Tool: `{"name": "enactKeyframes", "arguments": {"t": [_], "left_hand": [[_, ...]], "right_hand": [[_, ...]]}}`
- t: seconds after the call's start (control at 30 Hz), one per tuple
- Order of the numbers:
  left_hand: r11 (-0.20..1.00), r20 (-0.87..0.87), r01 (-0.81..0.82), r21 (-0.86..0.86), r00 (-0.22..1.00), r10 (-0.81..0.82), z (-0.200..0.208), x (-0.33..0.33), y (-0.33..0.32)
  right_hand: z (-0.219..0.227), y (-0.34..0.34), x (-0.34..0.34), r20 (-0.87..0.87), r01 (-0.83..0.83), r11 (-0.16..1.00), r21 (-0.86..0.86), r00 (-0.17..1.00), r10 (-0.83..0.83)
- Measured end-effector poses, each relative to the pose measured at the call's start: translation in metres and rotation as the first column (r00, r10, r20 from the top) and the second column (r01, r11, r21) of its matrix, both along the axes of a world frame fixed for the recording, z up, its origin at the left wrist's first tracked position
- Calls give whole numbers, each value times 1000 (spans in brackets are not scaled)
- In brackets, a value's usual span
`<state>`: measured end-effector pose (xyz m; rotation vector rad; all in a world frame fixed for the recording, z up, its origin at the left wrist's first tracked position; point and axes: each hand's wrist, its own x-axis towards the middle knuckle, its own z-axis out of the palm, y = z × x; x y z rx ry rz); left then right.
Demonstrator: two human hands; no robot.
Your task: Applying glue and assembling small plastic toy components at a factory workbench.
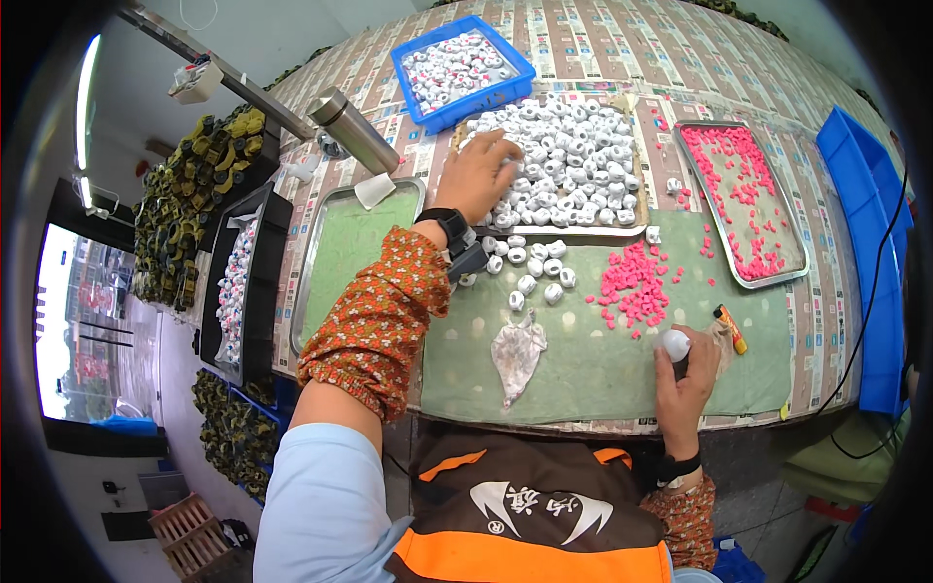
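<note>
My left hand (478, 175) lies with fingers spread over the left side of a tray (583, 231) heaped with small white rounded plastic pieces (573, 160). Whether a fingertip touches one is hard to see. Near the front edge of the table, my right hand (688, 389) grips a larger white rounded piece (674, 344) between thumb and fingers. Several loose white pieces (526, 284) sit on the green cloth (583, 374) below the tray. To their right spreads a pile of small pink bits (634, 282). Beside my right hand lies a yellow-orange tube (731, 330).
A stained rag (518, 355) lies on the cloth. Farther off stand a blue bin (466, 115) of white pieces and a steel flask (355, 131). A green-lined tray (345, 253) is on the left; a tray of pink bits (780, 281) and blue bins (860, 194) are on the right.
</note>
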<state>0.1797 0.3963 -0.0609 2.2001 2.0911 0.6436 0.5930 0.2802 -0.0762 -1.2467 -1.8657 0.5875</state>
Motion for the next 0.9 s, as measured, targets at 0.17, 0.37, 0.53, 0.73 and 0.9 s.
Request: {"name": "enactKeyframes", "arguments": {"t": [0.17, 0.37, 0.53, 0.73, 0.9], "left_hand": [[996, 31, -87, -36, 996, 88, -4, -13, -25], [990, 27, -138, -21, 990, 138, 2, -23, -46], [988, 81, -123, 90, 990, 116, -4, -34, -62], [983, -95, -131, -131, 988, 119, 12, 24, -61], [966, -107, -81, -244, 993, 56, 4, 55, -25]], "right_hand": [[-1, 0, 0, 0, 0, 1000, 6, 1000, 0], [-2, 1, 0, 20, -12, 1000, 15, 1000, 12], [-2, 0, 0, 13, -20, 1000, 17, 1000, 19], [-3, 0, 1, 5, -9, 1000, 26, 1000, 9], [-3, -1, 0, 26, -6, 1000, 10, 1000, 6]]}}
